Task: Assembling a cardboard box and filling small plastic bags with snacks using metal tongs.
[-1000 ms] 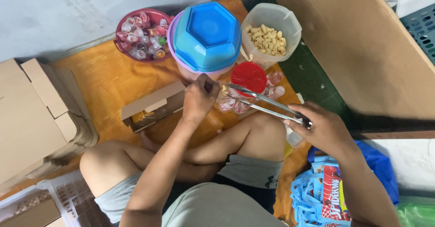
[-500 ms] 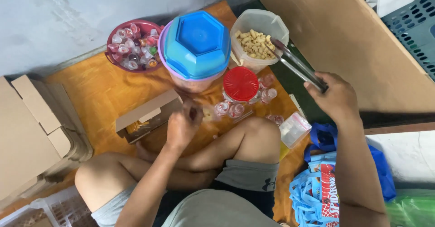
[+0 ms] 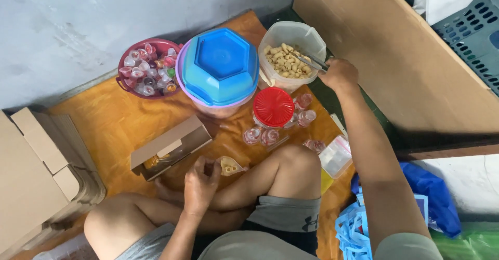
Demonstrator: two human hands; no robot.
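Right hand (image 3: 339, 74), upper right, gripping metal tongs (image 3: 307, 61) inside snack tub (image 3: 312, 36); left hand (image 3: 200, 183), lower centre, pinching 1 small clear bag (image 3: 229, 165).

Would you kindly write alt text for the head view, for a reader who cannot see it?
Seen from above, a seated person's right hand dips metal tongs into a clear plastic tub of pale snacks, while the left hand holds a small clear bag over an orange mat.

Right hand (image 3: 339, 74) dips tongs (image 3: 306, 61) into snack tub (image 3: 270, 39); left hand (image 3: 201, 179) apparently holds pouch (image 3: 228, 165).
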